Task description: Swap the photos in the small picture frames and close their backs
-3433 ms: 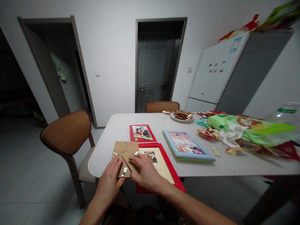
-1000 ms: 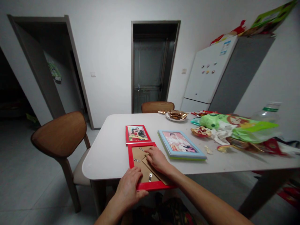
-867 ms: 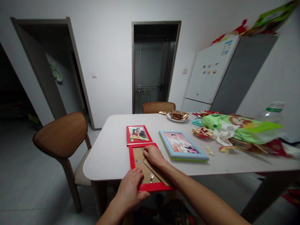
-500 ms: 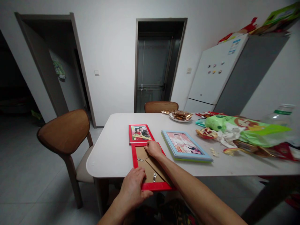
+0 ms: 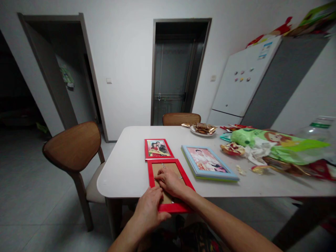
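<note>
A red picture frame [image 5: 151, 172] lies face down at the table's front edge, its brown backing board [image 5: 168, 198] showing. My left hand [image 5: 150, 203] grips the frame's near left corner, thumb at the near edge and fingers over the left side. My right hand [image 5: 172, 181] reaches across the backing, its fingertips closed at a small metal clip [image 5: 156, 179] on the left side. Other metal clips sit at the far side and at the right side [image 5: 181, 177]. Just beyond, touching or nearly so, lies a second red frame [image 5: 172, 154] with a couple's photo facing up.
Right of my hands, a light blue frame [image 5: 193, 168] rests on a green one [image 5: 225, 180]. Farther right are an opened pomegranate [image 5: 233, 149], crumpled tissue [image 5: 256, 154] and a green package [image 5: 283, 140]. A plate [image 5: 194, 132] of wrapped snacks stands behind. A wooden chair [image 5: 73, 147] is at left.
My right hand has moved from the frame's far edge toward me and left, to the clip on the left side. The far and right clips are now uncovered. My left hand stays put.
</note>
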Available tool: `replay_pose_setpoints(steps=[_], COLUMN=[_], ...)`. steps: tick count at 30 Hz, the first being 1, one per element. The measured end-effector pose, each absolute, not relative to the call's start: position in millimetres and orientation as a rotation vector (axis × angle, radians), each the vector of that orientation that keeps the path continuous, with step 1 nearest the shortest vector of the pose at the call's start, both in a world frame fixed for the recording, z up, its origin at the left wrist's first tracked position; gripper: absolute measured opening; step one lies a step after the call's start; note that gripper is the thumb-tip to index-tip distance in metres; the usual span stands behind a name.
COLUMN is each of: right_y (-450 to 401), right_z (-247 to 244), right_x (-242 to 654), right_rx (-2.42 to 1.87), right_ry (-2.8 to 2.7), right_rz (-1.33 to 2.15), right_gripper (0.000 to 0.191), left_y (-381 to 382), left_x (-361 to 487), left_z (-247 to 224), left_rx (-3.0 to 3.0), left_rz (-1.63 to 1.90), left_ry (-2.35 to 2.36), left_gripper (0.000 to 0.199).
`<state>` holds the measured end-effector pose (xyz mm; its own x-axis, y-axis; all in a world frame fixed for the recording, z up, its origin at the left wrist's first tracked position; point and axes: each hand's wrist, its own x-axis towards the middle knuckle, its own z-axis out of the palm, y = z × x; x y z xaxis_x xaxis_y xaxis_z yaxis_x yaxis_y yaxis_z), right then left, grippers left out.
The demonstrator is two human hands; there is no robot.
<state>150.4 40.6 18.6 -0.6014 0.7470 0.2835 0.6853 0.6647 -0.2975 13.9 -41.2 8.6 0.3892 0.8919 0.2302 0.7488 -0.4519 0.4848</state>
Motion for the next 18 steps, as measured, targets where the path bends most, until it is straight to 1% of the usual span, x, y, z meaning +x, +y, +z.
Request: replay_pose_setpoints(steps=[5, 13, 18], right_y=[36, 8, -23], right_z=[24, 29, 32], right_x=[154, 184, 201], right_rx=[-1.027, -0.999, -0.946], right_ry=[-2.556, -2.469, -2.584], right_rz=[0.181, 0.317, 0.265], right_gripper=[0.021, 0.025, 0.025], left_y=[-43, -42, -43], left_x=[15, 14, 14], left_z=[11, 10, 9], left_rx=[2.331, 2.329, 2.31], left_rz=[0.67, 0.643, 0.641], left_ry=[1.464, 1.468, 1.482], left_gripper=[0.057, 0.052, 0.059])
